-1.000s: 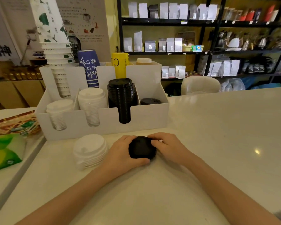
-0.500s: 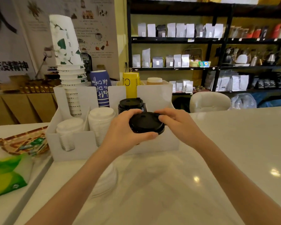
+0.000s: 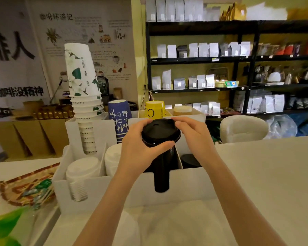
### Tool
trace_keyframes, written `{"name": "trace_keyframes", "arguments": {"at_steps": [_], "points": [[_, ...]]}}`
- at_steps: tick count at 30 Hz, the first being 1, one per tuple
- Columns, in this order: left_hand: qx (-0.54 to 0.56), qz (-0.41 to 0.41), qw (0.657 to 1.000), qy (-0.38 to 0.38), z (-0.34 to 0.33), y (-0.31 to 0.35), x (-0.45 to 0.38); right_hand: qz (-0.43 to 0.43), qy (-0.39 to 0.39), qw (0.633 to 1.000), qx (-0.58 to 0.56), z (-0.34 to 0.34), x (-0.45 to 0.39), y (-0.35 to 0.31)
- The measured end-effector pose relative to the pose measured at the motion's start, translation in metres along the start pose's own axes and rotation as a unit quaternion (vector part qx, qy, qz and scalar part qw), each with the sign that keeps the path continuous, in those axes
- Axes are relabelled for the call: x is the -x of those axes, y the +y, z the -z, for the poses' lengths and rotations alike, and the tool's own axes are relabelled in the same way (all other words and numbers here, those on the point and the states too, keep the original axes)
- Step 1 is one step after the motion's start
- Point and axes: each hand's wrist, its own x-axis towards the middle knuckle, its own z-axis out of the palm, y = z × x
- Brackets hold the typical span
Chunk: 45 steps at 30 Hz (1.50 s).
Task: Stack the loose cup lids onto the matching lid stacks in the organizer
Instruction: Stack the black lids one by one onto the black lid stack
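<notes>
On the white counter (image 3: 256, 174), nearest the lens, nothing sharper than a pale blur (image 3: 124, 228), perhaps loose white lids, too soft to tell. Just beyond, reaching with both bare forearms over the front wall of the white organizer (image 3: 185, 183). Pinching one black lid (image 3: 160, 132) by its rim: left hand (image 3: 137, 150) curled round the near and left edge, thumb pressed along the front; right hand (image 3: 194, 137) with fingertips bent onto the far right edge. Holding it level and centred over the tall black lid stack (image 3: 161, 174) in the third compartment, apparently so the rims line up and nest; cannot tell whether seated or just above. Judged the matching place, black on black.

To the left, untouched in their compartments, white lid stacks (image 3: 82, 167); to the right, a much lower black stack (image 3: 190, 160). Little in the way: divider walls close beside the tall stack, a blue cup (image 3: 119, 118) and a yellow cup (image 3: 154, 109) just behind the hands. Farther left, a woven tray (image 3: 11, 189) of packets. Farther back, a tall leaning tower of printed paper cups (image 3: 84, 96), then dark shelves (image 3: 238, 59) of bags.
</notes>
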Motion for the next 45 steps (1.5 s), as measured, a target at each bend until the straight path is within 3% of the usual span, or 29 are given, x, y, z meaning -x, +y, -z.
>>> {"name": "trace_keyframes", "arguments": {"at_steps": [10, 34, 45], "points": [[-0.047, 0.015, 0.999, 0.005, -0.019, -0.034, -0.014, -0.044, -0.08, 0.996, -0.008, -0.012, -0.014, 0.042], [-0.166, 0.042, 0.985, -0.02, -0.022, -0.039, -0.013, -0.059, -0.068, 0.996, 0.008, -0.021, -0.01, 0.058], [-0.263, -0.012, 0.963, -0.054, -0.02, -0.034, -0.002, -0.009, -0.063, 0.989, 0.132, -0.005, -0.001, 0.031]]}}
